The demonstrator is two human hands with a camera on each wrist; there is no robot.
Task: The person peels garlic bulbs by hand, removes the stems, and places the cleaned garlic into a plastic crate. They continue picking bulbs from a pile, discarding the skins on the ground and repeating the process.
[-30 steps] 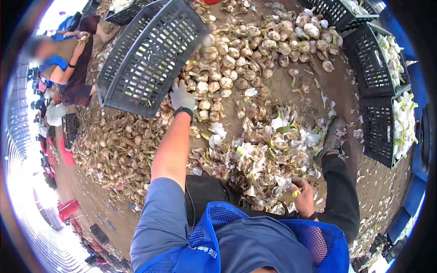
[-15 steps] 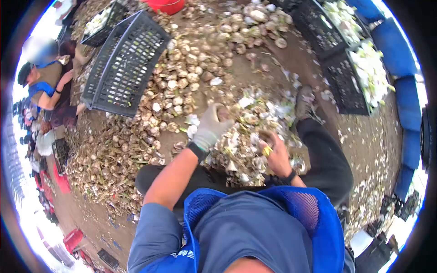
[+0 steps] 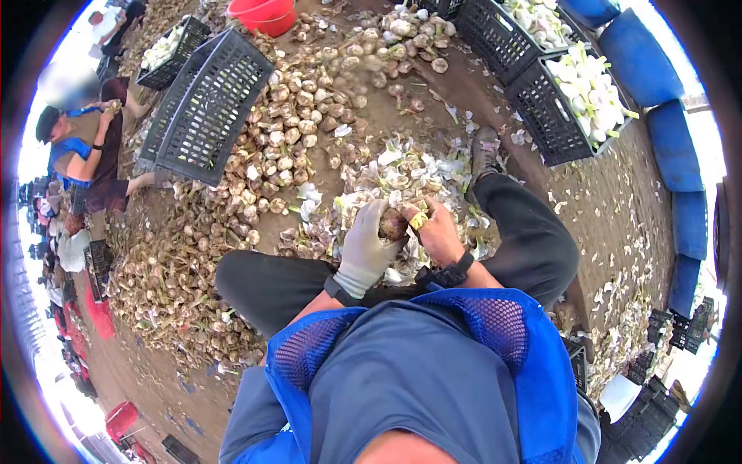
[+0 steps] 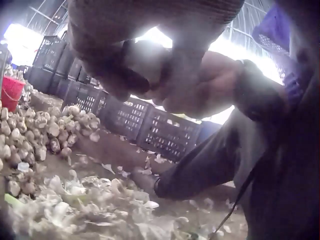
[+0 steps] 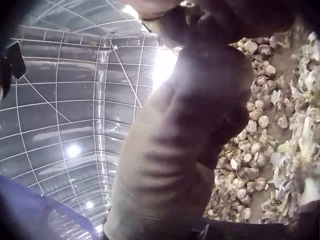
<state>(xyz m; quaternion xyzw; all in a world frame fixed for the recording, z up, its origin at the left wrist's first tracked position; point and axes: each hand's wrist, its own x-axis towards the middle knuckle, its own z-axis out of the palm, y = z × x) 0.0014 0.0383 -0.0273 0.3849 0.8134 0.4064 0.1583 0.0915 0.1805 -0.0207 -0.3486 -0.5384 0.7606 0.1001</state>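
Note:
In the head view a brownish garlic bulb (image 3: pixel 393 223) is between the two hands, above a heap of peeled skins (image 3: pixel 402 166). The gloved left hand (image 3: pixel 365 246) curls its fingers and thumb round the bulb from the left. From the right, the bare right hand (image 3: pixel 439 233), with yellow tape on a finger, touches the bulb's side with curled fingers; whatever lies inside them is hidden. The left wrist view shows the gloved hand (image 4: pixel 145 45) dark and close up, meeting the other hand. The glove (image 5: pixel 170 145) fills the middle of the right wrist view.
Unpeeled bulbs (image 3: pixel 290 116) lie in a wide pile ahead and to the left. A tilted black crate (image 3: pixel 209 108) stands at the left, a red bucket (image 3: pixel 267 14) behind it. Crates of whitish garlic (image 3: pixel 553 116) stand at the right. Another person (image 3: pixel 81 151) sits at far left.
The left hand has come back from the pile beside the tilted crate with a bulb and met the right hand over the skins. The right hand has risen inward from near the right leg.

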